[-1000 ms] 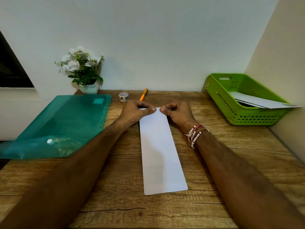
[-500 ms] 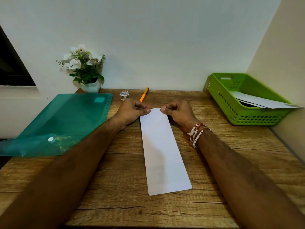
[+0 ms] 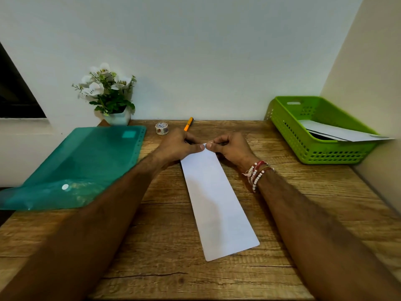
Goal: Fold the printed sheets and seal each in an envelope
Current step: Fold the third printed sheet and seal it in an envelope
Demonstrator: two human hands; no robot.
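A long, narrow folded white sheet lies on the wooden table, running from my hands toward the front edge and slanting a little to the right. My left hand and my right hand meet at its far end, fingers curled, thumbs almost touching as they pinch that end. A green plastic basket at the back right holds white envelopes that stick out over its right rim.
A teal translucent folder covers the table's left side and overhangs the left edge. At the back stand a small pot of white flowers, a roll of tape and an orange pen. A wall closes in on the right.
My two hands have drawn together at the sheet's far end until the thumbs nearly touch. The sheet's near end has swung slightly to the right.
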